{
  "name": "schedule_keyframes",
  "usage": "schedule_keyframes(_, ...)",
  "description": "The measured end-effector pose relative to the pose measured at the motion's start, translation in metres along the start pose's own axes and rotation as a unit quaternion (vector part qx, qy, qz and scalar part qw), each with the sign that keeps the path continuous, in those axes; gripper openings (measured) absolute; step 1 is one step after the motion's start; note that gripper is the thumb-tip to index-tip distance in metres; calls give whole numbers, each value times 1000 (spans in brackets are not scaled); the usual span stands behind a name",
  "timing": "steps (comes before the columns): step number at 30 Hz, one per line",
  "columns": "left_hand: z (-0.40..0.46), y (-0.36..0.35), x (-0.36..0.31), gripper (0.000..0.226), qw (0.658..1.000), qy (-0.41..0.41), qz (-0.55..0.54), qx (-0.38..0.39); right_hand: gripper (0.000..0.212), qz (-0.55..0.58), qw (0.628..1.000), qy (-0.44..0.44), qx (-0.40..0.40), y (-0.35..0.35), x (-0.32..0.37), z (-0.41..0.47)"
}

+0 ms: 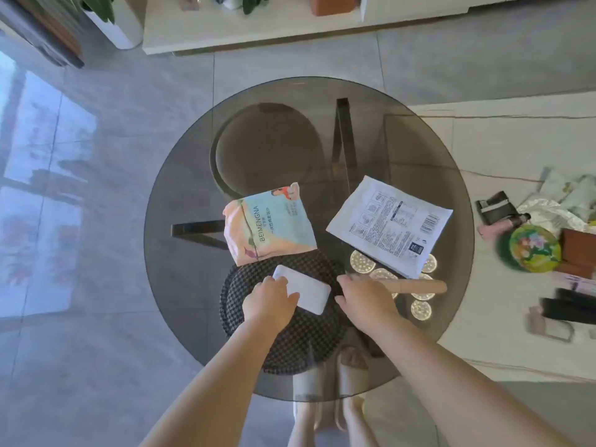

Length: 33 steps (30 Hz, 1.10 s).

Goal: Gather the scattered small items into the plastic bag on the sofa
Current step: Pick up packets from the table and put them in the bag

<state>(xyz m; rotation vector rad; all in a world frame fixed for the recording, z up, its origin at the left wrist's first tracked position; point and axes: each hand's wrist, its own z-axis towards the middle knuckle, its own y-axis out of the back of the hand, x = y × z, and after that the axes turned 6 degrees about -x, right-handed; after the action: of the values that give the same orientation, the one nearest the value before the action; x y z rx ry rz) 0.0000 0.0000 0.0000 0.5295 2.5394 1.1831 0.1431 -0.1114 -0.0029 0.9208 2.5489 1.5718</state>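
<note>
desk (193, 195): smoked grey glass
mat (300, 343): black-white houndstooth
pouch (274, 222): pale blue, peach, pink
sachet (390, 225): white, black print
card (306, 290): plain white
stick (416, 286): tan
tin (533, 248): green, floral

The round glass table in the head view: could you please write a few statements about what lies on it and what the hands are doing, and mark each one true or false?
1. The left hand rests on the white flat pack. True.
2. The BEIMENGNA packet lies right of the white printed pouch. False: it lies to its left.
3. The right hand is at the near end of the wooden stick. True.
4. The white flat pack lies on bare glass table. False: it lies on the dark houndstooth mat.
5. The white printed pouch partly covers the round silvery discs. True.
</note>
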Motion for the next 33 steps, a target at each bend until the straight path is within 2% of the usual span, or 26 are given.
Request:
schedule_keyframes(5, 28, -25, 27, 50, 1000, 5, -19, 16, 35, -9, 1000, 29, -10, -47, 32, 33)
schedule_keyframes(10, 48, -44, 40, 44, 995, 2, -99, -20, 58, -30, 999, -18, -40, -78, 49, 52)
schedule_keyframes(15, 63, -36, 41, 33, 992, -25, -110, -52, 72, -29, 997, -62, -34, -81, 48, 65)
schedule_keyframes(20, 79, -9, 28, 36, 984, -63, -105, -126, 45, 32, 993, -113, -29, -67, 38, 67)
schedule_keyframes(23, 100, 11, 22, 41, 977, -54, -76, -190, 43, 88, 985, -140, -45, -54, 24, 65)
schedule_keyframes(26, 126, 26, 21, 48, 970, -38, 4, -241, 37, 141, 976, -157, -46, -42, 7, 67)
schedule_keyframes(31, 154, 30, 17, 82, 975, -64, 105, -183, 41, 202, 964, -165, -51, -34, -14, 70)
schedule_keyframes(33, 164, 32, 16, 96, 977, -49, 132, -159, 41, 220, 959, -169, -55, -35, -18, 70)
